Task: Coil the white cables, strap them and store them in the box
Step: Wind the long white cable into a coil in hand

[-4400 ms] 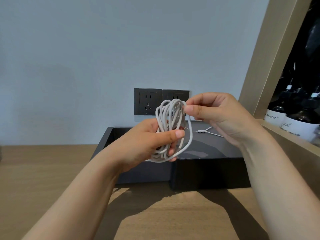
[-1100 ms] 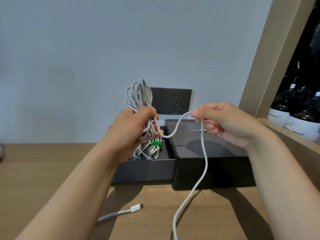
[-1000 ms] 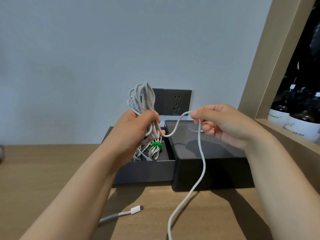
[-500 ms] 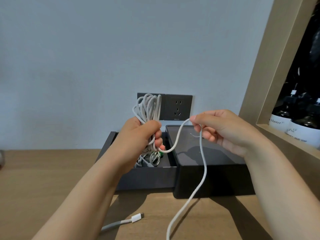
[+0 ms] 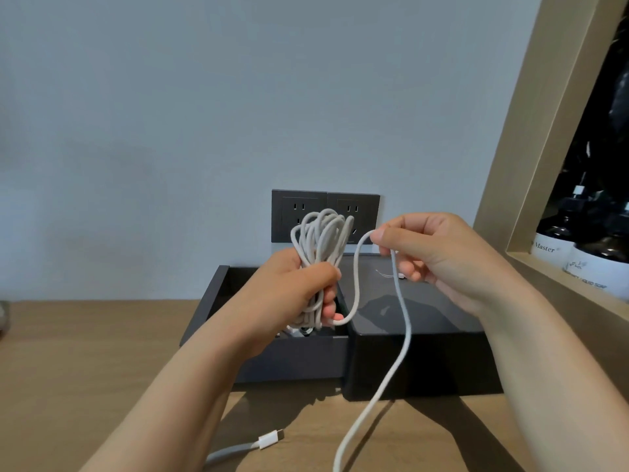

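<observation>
My left hand (image 5: pixel 292 294) grips a bundle of white cable loops (image 5: pixel 321 240) upright above the open dark box (image 5: pixel 211 301). From the bundle a loose strand (image 5: pixel 400 335) rises to my right hand (image 5: pixel 432 253), which pinches it between thumb and forefinger, then hangs down past the box front to the bottom edge. A white cable end with a plug (image 5: pixel 269 440) lies on the wooden desk. Something pale lies inside the box, mostly hidden behind my left hand.
The box lid (image 5: pixel 425 318) lies beside the box on the right, with a thin wire tie (image 5: pixel 386 273) on it. Dark wall sockets (image 5: pixel 325 209) sit behind. A wooden shelf (image 5: pixel 558 277) with dark bottles (image 5: pixel 592 260) stands at the right.
The coil in my left hand has dropped lower and hides the box contents. My right hand has stayed level, still pinching the strand. Earlier, both hands held the coil closed.
</observation>
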{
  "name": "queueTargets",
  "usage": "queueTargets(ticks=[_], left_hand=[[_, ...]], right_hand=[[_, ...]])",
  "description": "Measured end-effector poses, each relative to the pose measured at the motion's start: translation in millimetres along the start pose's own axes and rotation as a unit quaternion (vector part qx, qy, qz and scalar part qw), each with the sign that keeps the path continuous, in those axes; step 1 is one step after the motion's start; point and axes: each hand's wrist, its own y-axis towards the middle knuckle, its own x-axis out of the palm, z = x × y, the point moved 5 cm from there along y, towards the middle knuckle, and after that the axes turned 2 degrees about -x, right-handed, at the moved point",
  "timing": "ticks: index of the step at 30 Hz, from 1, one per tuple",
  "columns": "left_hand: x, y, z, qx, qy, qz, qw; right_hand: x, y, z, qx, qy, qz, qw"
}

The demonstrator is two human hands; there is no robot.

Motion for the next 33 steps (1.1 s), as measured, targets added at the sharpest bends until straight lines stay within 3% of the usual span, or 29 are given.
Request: queueTargets(ticks=[18,23,28,33], left_hand=[[21.2,-5.2,3.8,0.008,-0.076,-0.115,0.990],[14.1,-1.9,2.7,0.024,-0.090,-0.053,0.994],[-2.2,3.5,0.5,0.056,-0.092,0.022,0.994],[-4.3,3.5,3.2,0.061,-0.115,0.025,0.991]], right_hand=[[-3.8,-2.9,-5.8,-0.023,-0.014,0.002,1.000],[-7.6,-2.1,-6.0,-0.032,-0.026,0.007,0.999],[-4.0,-3.7,-1.7,0.001,-0.053,-0.062,0.997],[0.5,-5.2,-3.0,-0.001,-0.027,-0.080,0.996]])
